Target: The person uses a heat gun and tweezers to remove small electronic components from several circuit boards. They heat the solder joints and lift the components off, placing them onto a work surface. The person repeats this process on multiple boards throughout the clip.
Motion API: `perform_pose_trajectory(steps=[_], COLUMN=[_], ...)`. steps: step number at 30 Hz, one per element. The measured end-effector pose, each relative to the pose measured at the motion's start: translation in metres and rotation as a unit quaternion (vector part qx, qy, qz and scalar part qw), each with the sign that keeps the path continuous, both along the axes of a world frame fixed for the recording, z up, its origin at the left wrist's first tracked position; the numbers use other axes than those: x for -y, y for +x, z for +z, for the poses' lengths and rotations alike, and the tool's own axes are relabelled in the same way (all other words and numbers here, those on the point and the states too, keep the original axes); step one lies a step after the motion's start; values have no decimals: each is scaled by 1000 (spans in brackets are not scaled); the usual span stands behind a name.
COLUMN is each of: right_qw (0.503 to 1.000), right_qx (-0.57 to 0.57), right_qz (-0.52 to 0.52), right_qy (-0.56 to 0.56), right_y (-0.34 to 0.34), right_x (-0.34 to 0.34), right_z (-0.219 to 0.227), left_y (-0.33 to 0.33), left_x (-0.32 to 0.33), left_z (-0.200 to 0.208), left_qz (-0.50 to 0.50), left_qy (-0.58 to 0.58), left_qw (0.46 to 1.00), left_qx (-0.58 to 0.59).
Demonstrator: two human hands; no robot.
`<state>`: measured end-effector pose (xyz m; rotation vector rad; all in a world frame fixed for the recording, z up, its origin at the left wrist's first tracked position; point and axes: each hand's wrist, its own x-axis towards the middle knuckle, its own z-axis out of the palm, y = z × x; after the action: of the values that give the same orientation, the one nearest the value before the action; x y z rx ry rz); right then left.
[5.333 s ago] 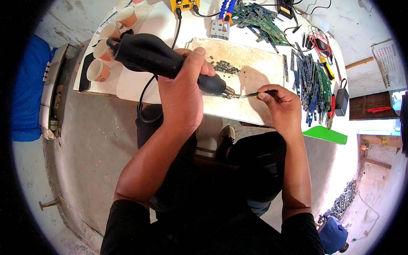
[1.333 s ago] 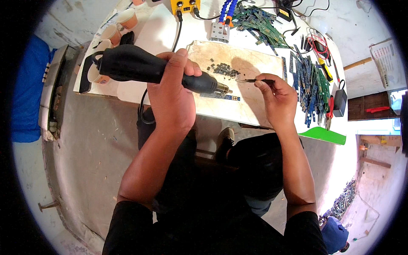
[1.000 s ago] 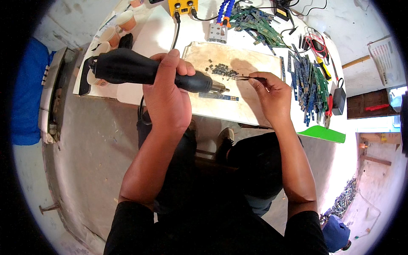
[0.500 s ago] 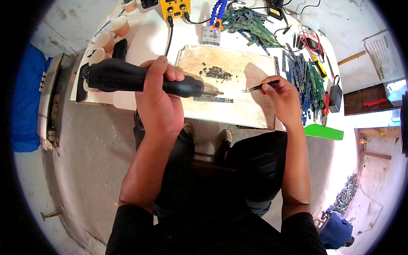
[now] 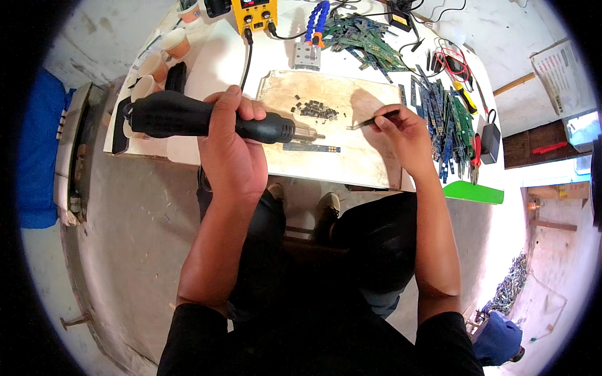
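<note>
My left hand is wrapped round a black hot air gun, its metal nozzle pointing right. Just under the nozzle lies a narrow blue circuit board strip on a stained wooden board. Between finger and thumb, my right hand pinches black tweezers, their tips toward the left and apart from the strip. A small heap of black chips sits on the wooden board beyond the nozzle.
Circuit strips pile up at the right and far side. A yellow control station, a metal clamp and paper cups stand farther back. Red-handled pliers and a black adapter lie right. Another person is at lower right.
My right hand has shifted slightly left and up with the tweezers. The hot air gun stays over the strip; the whole view has moved a little.
</note>
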<state>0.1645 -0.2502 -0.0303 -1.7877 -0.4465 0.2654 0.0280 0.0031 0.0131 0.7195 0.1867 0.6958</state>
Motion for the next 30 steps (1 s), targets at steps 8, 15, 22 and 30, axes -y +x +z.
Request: perform_pose_trajectory(steps=[8, 15, 22, 30], right_qw=[995, 998, 981, 966], right_qx=[15, 25, 171, 233], right_qz=[-85, -62, 77, 94], right_qy=[46, -16, -47, -66], right_y=[-6, -12, -54, -66], right_x=[-6, -16, -20, -37], right_z=[-1, 1, 19, 29], left_y=[-2, -2, -4, -4], left_x=[-4, -2, -8, -9], left_z=[-1, 1, 3, 3], left_qz=[6, 12, 54, 62], left_qy=[-4, -3, -14, -16], left_qw=[1000, 1000, 998, 998], left_qx=[-6, -9, 6, 20])
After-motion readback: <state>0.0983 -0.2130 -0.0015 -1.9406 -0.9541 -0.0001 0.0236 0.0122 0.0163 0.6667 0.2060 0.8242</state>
